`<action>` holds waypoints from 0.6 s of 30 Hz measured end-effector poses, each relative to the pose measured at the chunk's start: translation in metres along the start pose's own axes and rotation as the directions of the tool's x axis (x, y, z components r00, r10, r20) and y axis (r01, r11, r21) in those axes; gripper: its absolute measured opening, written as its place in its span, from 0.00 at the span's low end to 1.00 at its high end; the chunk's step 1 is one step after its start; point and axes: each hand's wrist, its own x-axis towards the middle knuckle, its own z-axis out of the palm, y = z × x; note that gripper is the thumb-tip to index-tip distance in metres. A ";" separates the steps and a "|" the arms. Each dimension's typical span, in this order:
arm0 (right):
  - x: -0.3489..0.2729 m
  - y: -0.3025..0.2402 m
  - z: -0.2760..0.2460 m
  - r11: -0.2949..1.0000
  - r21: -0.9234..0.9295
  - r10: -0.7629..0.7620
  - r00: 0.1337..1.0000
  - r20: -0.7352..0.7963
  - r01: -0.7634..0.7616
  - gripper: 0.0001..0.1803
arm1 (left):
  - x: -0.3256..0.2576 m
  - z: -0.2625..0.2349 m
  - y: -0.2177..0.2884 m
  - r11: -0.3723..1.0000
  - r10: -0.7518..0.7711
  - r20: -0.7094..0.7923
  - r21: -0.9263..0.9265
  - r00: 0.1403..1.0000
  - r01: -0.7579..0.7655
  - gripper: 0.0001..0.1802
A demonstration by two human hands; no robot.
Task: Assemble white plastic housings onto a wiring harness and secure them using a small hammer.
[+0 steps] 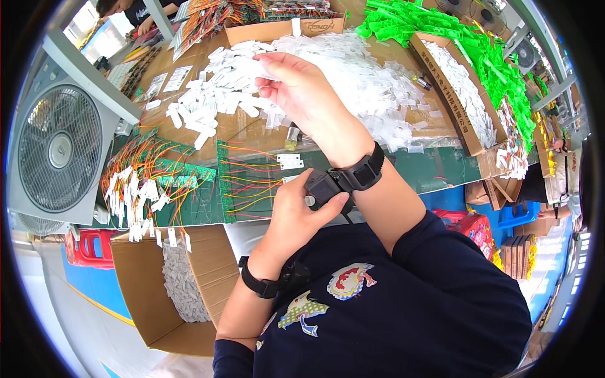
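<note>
Right hand (296, 85) pinches a white label (255, 68) at twelve o'clock; left hand (296, 208) fingers grip the wrist-strapped device (324, 187); many wired boards (249, 179) remain unlabelled.

Left hand (296, 214) on black wrist device (322, 186)

Labels everywhere on this bench. There's a big heap of little white rectangular labels (220, 88) spread over the brown cardboard sheet in the middle, and next to it on the right a mound of small clear packets (372, 88). The right hand (302, 88) pinches one white label (255, 66) above the heap. More white tags (135, 201) hang off the orange wires at the left. Boxes: an open brown carton (208, 264) by the person's left knee (half full of white bits), a long flat carton (450, 94) of white pieces on the right, and another brown box (283, 28) at the far edge.
</note>
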 end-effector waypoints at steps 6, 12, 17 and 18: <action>0.007 -0.003 -0.004 0.994 -0.002 -0.111 0.994 -0.004 0.111 0.12 | 0.000 -0.001 -0.003 1.000 0.001 0.005 0.015 1.000 -0.001 0.18; 0.007 -0.004 -0.009 0.958 0.288 -0.005 1.000 -0.002 0.006 0.14 | -0.001 -0.003 -0.003 0.994 0.039 -0.014 0.100 0.999 -0.037 0.20; 0.006 0.008 -0.009 0.954 -0.262 -0.160 0.986 -0.033 0.146 0.09 | -0.004 -0.004 -0.001 0.997 0.018 -0.019 0.072 1.000 -0.016 0.19; 0.008 0.014 -0.011 0.954 -0.263 -0.162 0.986 -0.036 0.147 0.09 | -0.004 -0.004 0.000 0.998 0.014 -0.027 0.055 1.000 -0.012 0.18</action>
